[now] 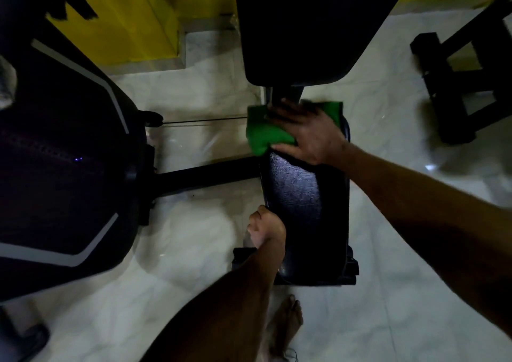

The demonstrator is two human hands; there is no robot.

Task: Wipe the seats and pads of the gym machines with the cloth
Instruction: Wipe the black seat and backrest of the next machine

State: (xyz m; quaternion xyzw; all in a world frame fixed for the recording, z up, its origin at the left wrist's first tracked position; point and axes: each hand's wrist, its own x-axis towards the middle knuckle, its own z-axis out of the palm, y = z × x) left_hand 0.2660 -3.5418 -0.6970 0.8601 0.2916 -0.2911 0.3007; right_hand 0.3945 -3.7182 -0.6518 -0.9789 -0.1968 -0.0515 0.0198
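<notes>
A green cloth (260, 131) lies on the far end of a black padded seat (302, 195) in the middle of the view. My right hand (307, 133) lies flat on the cloth with fingers spread, pressing it onto the pad. My left hand (266, 227) grips the seat's near left edge with curled fingers. Beyond the seat rises a black back pad (304, 23), tilted away from me.
A large black machine housing with grey stripes (63, 162) stands at the left, joined to the seat by a black bar (205, 176). A black metal frame (465, 84) sits at the right. The floor is pale tile (388, 292); my bare foot (285, 325) stands below the seat. A yellow wall (130, 18) is behind.
</notes>
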